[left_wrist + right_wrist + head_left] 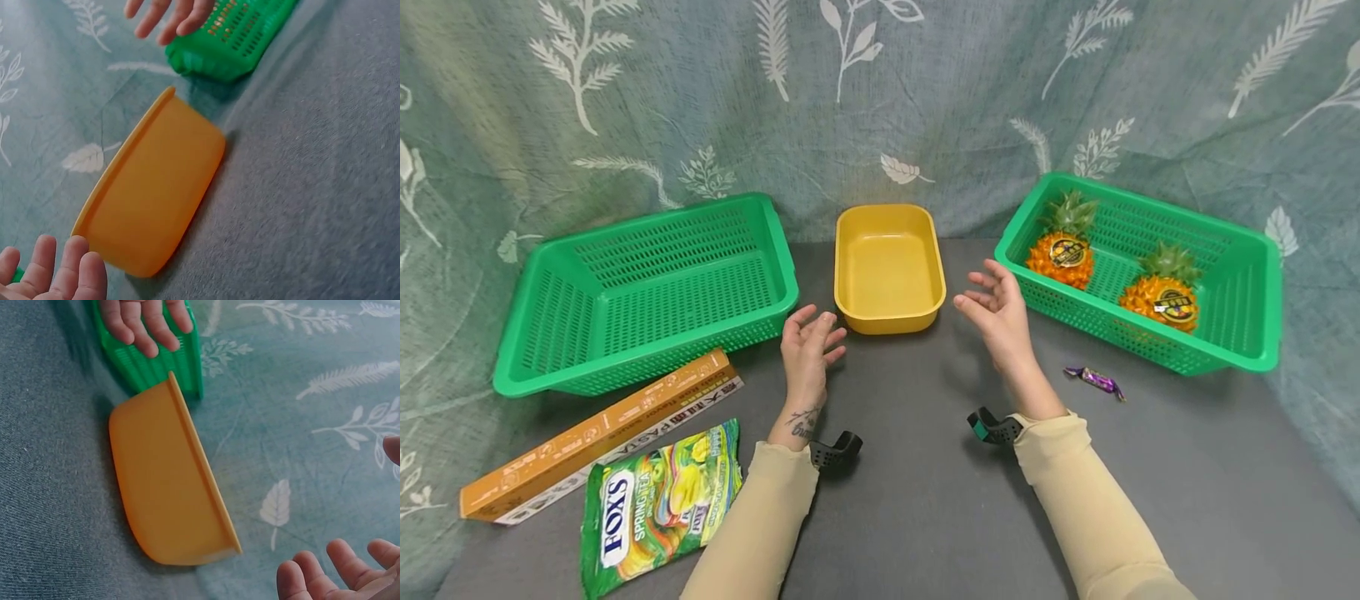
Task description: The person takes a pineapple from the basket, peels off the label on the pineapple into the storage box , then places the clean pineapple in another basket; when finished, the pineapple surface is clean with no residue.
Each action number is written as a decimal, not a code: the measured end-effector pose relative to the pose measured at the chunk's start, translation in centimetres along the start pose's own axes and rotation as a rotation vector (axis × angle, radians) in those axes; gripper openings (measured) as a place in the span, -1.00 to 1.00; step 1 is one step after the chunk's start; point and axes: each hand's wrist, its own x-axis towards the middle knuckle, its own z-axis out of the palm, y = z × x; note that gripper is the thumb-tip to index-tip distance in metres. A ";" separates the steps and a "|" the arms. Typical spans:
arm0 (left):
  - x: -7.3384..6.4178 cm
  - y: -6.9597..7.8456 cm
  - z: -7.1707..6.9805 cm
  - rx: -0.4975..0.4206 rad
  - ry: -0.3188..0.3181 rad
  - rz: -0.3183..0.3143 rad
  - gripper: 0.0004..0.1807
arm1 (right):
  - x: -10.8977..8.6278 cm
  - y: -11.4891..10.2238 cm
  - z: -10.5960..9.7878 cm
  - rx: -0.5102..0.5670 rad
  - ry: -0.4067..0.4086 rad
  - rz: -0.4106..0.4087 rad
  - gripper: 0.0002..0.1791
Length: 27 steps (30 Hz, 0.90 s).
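Between and just beyond the two hands stands a yellow rectangular tub (889,321) with nothing in it. My left hand (808,350) is raised near the tub's left front corner, fingers loosely bent and holding nothing. On the other side my right hand (1000,317) hovers off the tub's right side, its fingers spread and relaxed, also holding nothing. Both wrist views show the tub's outer wall (156,181) and fingertips apart from each other. A green basket (647,367) is left of the left hand; another green basket (1150,333) lies beyond the right hand.
Two small pineapples (1060,260) (1159,302) sit in the right basket. A purple wrapped candy (1096,381) lies in front of it. At left are a long orange pasta box (602,425) and a green Fox's candy bag (662,500). A leaf-patterned curtain (880,100) hangs behind.
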 end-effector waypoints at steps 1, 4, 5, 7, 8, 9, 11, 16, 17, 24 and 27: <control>0.1 0.0 -0.1 -0.001 0.009 -0.005 -0.57 | 0.0 -0.1 -0.1 0.003 0.003 -0.001 -0.29; 0.2 0.0 -0.1 0.005 0.033 -0.029 -0.50 | 0.0 -0.2 -0.2 0.012 0.007 -0.006 -0.29; 0.2 0.0 -0.1 0.000 0.041 -0.036 -0.47 | 0.0 -0.3 -0.3 0.015 0.009 -0.007 -0.29; 0.2 0.1 0.1 -0.013 0.052 -0.041 -0.44 | 0.0 -0.3 -0.4 0.020 0.015 -0.009 -0.29; 0.2 0.1 0.2 -0.023 0.058 -0.039 -0.43 | 0.0 -0.3 -0.5 0.021 0.017 -0.011 -0.29; 0.2 0.1 0.3 -0.034 0.065 -0.036 -0.42 | 0.0 -0.3 -0.6 0.018 0.021 -0.009 -0.29; 0.2 0.1 0.4 -0.054 0.083 -0.028 -0.41 | -0.1 -0.4 -0.7 0.015 0.027 -0.012 -0.29; 0.3 0.1 0.6 -0.115 0.139 -0.008 -0.43 | -0.1 -0.6 -1.0 0.009 0.038 -0.015 -0.30; 0.3 0.1 0.6 -0.127 0.151 -0.003 -0.45 | -0.1 -0.6 -1.1 0.010 0.041 -0.017 -0.31; 0.5 0.4 0.1 -0.173 0.226 0.050 -0.55 | 0.3 -1.3 -1.8 0.016 0.085 -0.048 -0.31; 0.6 0.5 -0.4 -0.191 0.271 0.078 -0.56 | 0.5 -1.7 -2.3 0.036 0.111 -0.064 -0.32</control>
